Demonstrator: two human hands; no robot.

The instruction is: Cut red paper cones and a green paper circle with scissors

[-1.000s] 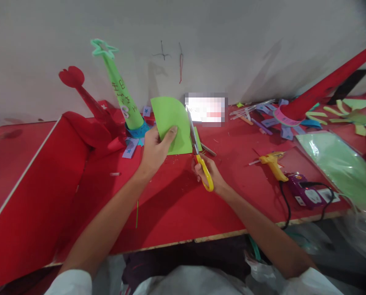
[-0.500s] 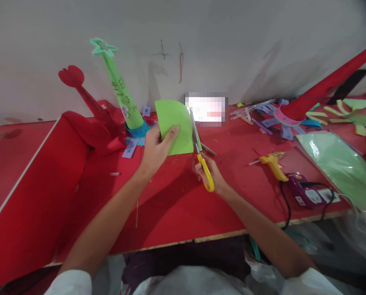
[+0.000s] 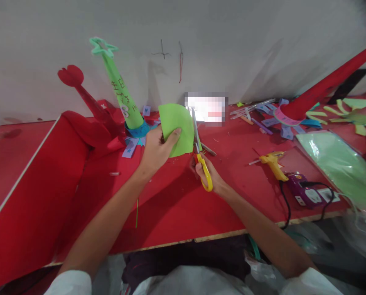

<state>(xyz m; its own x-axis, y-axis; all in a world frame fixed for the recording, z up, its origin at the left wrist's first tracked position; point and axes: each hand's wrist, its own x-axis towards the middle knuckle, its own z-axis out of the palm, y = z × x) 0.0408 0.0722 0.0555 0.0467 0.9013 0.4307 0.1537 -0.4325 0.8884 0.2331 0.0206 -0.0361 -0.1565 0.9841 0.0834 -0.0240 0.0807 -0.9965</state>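
The left hand (image 3: 157,149) is pinching the paper (image 3: 179,116), with its thumb on the near face. The right hand (image 3: 208,170) is closed around the handle of the scissors (image 3: 199,151), and their blades lie along the paper's right edge. Just beyond the right hand there is a stick (image 3: 208,149); farther, a blurred bright panel (image 3: 206,110). Close behind the left hand stands the green tube (image 3: 124,93), leaning. Left of this hand, a red board (image 3: 32,184) rises from the table (image 3: 183,221). To the right of the right hand lie a glue gun (image 3: 274,162) and a purple box (image 3: 304,191).
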